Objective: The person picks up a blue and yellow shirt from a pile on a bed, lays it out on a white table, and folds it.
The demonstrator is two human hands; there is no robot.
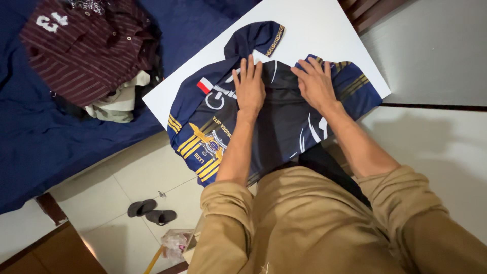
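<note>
A navy jersey (pixel 213 109) with gold stripes, a crest and a red-and-white patch lies spread on a white board (pixel 314 30). My left hand (pixel 248 86) presses flat on its dark middle panel, fingers together and pointing away from me. My right hand (pixel 315 83) rests flat beside it on the same panel, near the striped sleeve (pixel 357 86) on the right. One sleeve (pixel 256 36) with a gold cuff sticks out toward the far side. Both hands hold nothing; they only press the cloth down.
A pile of clothes topped by a maroon striped shirt (pixel 86 45) sits on a dark blue bedsheet (pixel 40 137) at left. Below, on the tiled floor, lie a pair of dark sandals (pixel 151 211) and a crumpled plastic bag (pixel 175 242).
</note>
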